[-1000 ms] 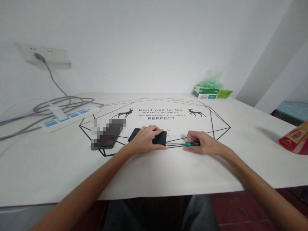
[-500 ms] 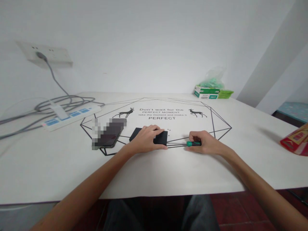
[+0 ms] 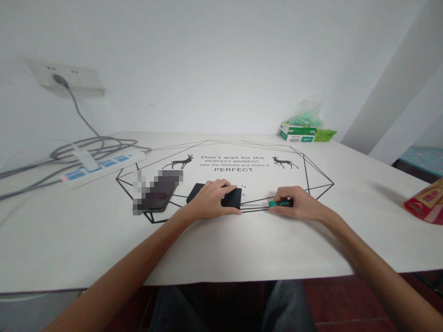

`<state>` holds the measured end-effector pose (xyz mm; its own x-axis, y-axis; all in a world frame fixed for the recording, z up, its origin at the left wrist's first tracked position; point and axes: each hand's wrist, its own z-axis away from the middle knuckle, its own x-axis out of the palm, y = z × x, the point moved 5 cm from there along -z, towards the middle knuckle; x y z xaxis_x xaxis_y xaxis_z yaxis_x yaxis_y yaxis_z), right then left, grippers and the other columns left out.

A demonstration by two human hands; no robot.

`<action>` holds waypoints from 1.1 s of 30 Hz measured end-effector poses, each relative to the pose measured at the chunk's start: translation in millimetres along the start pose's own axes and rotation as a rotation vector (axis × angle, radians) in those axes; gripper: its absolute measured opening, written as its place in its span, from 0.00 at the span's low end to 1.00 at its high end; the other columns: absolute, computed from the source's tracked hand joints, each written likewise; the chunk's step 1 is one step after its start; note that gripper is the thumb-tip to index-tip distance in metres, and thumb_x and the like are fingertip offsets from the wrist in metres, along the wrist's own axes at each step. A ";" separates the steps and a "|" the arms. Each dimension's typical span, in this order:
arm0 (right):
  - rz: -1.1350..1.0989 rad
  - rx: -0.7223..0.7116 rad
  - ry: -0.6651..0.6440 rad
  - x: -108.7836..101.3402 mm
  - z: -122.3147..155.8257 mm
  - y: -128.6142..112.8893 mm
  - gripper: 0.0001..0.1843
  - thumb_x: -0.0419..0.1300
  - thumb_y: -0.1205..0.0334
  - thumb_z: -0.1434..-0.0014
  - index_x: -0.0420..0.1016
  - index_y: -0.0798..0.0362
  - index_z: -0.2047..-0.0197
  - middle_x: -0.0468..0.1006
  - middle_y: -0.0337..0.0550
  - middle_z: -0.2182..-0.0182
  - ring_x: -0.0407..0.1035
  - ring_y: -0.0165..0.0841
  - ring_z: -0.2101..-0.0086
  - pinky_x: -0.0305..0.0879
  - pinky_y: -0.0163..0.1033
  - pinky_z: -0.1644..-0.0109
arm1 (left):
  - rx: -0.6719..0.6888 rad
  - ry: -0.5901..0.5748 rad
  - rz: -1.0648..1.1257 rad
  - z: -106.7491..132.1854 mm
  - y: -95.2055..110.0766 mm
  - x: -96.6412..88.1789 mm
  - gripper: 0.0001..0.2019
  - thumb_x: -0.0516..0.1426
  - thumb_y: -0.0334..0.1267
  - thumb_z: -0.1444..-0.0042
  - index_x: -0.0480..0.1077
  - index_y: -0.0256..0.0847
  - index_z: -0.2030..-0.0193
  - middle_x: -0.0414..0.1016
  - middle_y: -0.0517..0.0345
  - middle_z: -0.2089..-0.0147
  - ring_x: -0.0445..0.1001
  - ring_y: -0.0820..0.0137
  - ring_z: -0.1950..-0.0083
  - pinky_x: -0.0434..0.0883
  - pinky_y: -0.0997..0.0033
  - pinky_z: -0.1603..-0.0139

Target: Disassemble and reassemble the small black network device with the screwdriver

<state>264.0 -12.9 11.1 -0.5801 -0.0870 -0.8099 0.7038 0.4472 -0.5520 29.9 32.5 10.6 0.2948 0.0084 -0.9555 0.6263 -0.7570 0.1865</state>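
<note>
My left hand [image 3: 212,199] lies palm down on a flat black rectangular box [image 3: 231,197] in the middle of the white table [image 3: 242,240], fingers curled over its top, holding it in place. My right hand [image 3: 298,203] is closed round a small screwdriver with a green and black handle [image 3: 281,203], held low over the table, its thin shaft pointing left toward the box. A few tiny dark specks, perhaps screws [image 3: 243,187], lie just beyond the box.
A dark phone [image 3: 157,196] lies left of the box. A white power strip [image 3: 100,167] with grey cables sits at the far left, plugged into a wall socket [image 3: 65,79]. Green and white boxes [image 3: 301,133] stand at the back right, a red packet [image 3: 425,203] at the right edge.
My right hand has shifted its grip on the screwdriver and drawn slightly right, so the handle now shows further out. My left hand stays on the black box.
</note>
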 end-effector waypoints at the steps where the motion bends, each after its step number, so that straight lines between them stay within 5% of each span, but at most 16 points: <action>1: 0.010 -0.001 0.008 0.2 -0.2 0.1 0.18 0.64 0.47 0.46 0.70 0.53 0.74 0.70 0.38 0.76 0.60 0.30 0.74 0.54 0.37 0.69 | -0.001 0.000 -0.001 0.1 0.0 -0.1 0.37 0.59 0.64 0.48 0.67 0.39 0.39 0.71 0.45 0.44 0.69 0.53 0.44 0.63 0.53 0.44; 8: 0.044 0.009 -0.015 5.8 -0.5 -2.2 0.17 0.65 0.53 0.47 0.60 0.50 0.73 0.63 0.32 0.79 0.55 0.27 0.76 0.51 0.35 0.71 | -0.008 -0.004 -0.008 0.2 1.1 -1.3 0.37 0.59 0.65 0.48 0.67 0.40 0.40 0.71 0.45 0.44 0.69 0.53 0.44 0.63 0.54 0.44; 18: 0.023 0.013 -0.057 3.3 0.0 -3.1 0.16 0.57 0.49 0.39 0.73 0.53 0.69 0.70 0.37 0.77 0.58 0.29 0.75 0.52 0.37 0.70 | -0.007 -0.003 -0.013 0.0 0.4 0.5 0.37 0.60 0.64 0.49 0.67 0.39 0.40 0.71 0.45 0.43 0.69 0.53 0.44 0.63 0.53 0.43; 28: -0.049 0.012 -0.043 7.2 -0.1 -3.4 0.16 0.66 0.54 0.47 0.62 0.50 0.71 0.64 0.31 0.78 0.56 0.27 0.76 0.53 0.35 0.71 | -0.005 -0.005 -0.006 -0.2 1.9 -1.7 0.37 0.60 0.64 0.48 0.67 0.38 0.40 0.71 0.44 0.43 0.69 0.53 0.43 0.63 0.52 0.43; 33: -0.052 0.004 -0.029 5.7 0.0 -6.7 0.14 0.61 0.50 0.41 0.68 0.52 0.69 0.64 0.34 0.78 0.55 0.27 0.76 0.51 0.35 0.72 | -0.007 -0.002 -0.009 0.3 1.5 -0.3 0.37 0.60 0.64 0.48 0.68 0.37 0.40 0.71 0.43 0.44 0.69 0.52 0.44 0.63 0.51 0.43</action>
<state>255.9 -16.4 10.2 -0.6040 -0.1362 -0.7853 0.6743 0.4380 -0.5946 30.5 31.2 11.2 0.2878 0.0138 -0.9576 0.6338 -0.7523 0.1797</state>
